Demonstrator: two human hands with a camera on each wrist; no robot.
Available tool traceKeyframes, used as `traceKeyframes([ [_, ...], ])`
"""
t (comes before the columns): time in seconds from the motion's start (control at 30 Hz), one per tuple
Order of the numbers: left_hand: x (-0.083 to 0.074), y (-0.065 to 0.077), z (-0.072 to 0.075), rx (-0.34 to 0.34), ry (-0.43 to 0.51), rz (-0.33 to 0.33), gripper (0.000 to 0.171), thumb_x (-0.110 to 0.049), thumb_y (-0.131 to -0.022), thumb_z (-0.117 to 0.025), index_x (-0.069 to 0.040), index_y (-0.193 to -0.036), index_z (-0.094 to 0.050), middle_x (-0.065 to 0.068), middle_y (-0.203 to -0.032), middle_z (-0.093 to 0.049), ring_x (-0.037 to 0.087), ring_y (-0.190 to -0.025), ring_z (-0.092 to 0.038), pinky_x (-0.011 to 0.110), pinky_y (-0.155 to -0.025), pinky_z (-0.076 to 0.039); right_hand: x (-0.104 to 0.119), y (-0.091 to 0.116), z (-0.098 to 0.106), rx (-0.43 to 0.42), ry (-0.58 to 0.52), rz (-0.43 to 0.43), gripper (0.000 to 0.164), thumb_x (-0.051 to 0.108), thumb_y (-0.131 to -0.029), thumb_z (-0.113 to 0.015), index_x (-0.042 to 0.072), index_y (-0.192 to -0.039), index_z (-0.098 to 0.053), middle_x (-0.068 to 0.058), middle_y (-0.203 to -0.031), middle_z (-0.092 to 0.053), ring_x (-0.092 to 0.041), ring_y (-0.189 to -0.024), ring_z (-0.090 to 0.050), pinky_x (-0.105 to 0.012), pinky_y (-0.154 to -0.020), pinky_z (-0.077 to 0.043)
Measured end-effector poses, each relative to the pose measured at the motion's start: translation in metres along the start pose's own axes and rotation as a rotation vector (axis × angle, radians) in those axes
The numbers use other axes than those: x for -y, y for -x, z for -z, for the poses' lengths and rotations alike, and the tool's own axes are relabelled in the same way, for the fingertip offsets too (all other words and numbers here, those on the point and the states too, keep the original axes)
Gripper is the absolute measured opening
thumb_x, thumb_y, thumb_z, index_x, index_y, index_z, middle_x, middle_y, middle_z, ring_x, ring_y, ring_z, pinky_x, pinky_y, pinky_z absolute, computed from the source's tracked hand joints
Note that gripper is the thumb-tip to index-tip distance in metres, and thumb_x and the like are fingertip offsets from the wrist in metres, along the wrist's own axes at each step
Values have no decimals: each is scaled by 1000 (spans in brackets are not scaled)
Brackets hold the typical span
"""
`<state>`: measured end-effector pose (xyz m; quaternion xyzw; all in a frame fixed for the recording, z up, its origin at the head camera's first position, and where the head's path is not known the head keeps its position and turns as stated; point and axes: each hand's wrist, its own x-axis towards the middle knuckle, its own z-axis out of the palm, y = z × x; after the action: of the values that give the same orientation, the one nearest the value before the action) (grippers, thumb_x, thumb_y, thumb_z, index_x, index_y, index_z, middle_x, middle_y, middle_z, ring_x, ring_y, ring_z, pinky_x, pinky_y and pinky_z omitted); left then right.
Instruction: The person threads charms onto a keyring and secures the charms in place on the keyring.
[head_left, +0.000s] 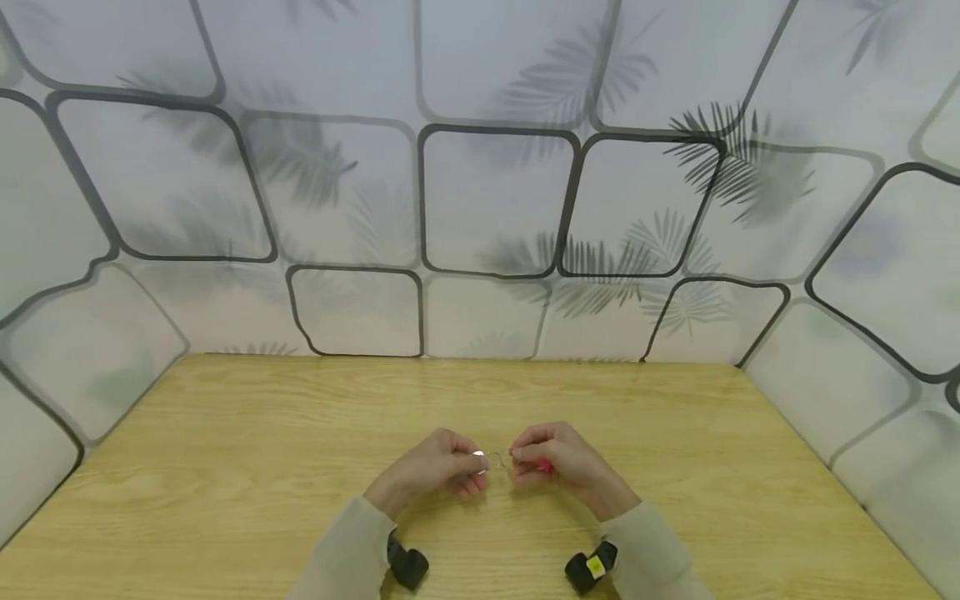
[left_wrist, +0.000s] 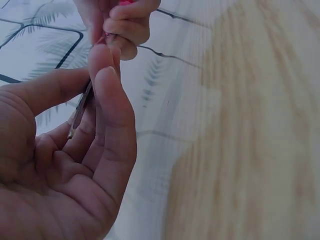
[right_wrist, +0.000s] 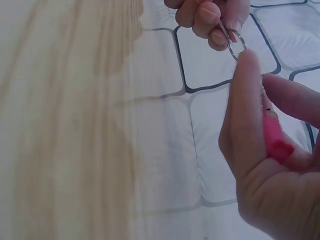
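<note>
In the head view my left hand (head_left: 442, 467) pinches a thin, shiny metal piece (head_left: 480, 455). Its narrow edge shows between thumb and fingers in the left wrist view, but its kind is not clear. A silvery split ring (right_wrist: 236, 45) spans the small gap between the two hands, its left side at the left fingertips. My right hand (head_left: 562, 462) pinches close to the ring's other side. Within its curled fingers is a small bright pink piece (right_wrist: 274, 137) with a bit of metal at its top; the fingers partly hide it.
Both hands are above a light wood-grain table (head_left: 225, 467). Behind it and at both sides stands a pale covering (head_left: 495, 200) with dark rounded outlines and leaf prints. Each wrist wears a small black camera (head_left: 408, 568).
</note>
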<state>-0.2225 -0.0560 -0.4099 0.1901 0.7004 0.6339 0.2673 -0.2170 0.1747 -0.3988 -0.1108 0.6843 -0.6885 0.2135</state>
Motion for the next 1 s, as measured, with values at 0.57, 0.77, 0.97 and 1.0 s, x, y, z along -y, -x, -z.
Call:
traceKeyframes([
  [0.57, 1, -2, -5, -2, 1, -11, 19, -3, -99, -61, 14, -92, -66, 5, -74, -69, 10, -65, -64, 22, -62, -57, 0, 1, 3, 57, 183, -20, 6, -5, -92, -63, -6, -86, -65, -5, -69, -66, -10, -58, -63, -23, -55, -56],
  [0.77, 3, -3, -4, 5, 1, -13, 18, -2, -99, -59, 14, -92, -66, 4, -75, -69, 9, -65, -64, 21, -62, -56, -3, 0, 4, 58, 114, 54, 10, -7, -93, -60, -4, -86, -64, -4, -73, -67, -10, -64, -64, -22, -60, -57],
  [0.97, 3, -3, -5, -2, -9, 5, 18, -3, -97, -60, 11, -89, -66, 5, -73, -68, 10, -64, -64, 21, -62, -56, -5, -2, 1, 35, 46, 127, 13, -7, -93, -59, -1, -86, -66, -3, -76, -67, -10, -68, -66, -22, -64, -57],
  [1.0, 2, -3, -5, -7, -13, 5, 18, -4, -97, -60, 11, -89, -66, 5, -73, -68, 10, -64, -64, 22, -62, -56, -5, -2, 0, 13, 30, 123, 13, -8, -94, -59, 0, -86, -66, -3, -76, -67, -10, -68, -66, -22, -64, -57],
])
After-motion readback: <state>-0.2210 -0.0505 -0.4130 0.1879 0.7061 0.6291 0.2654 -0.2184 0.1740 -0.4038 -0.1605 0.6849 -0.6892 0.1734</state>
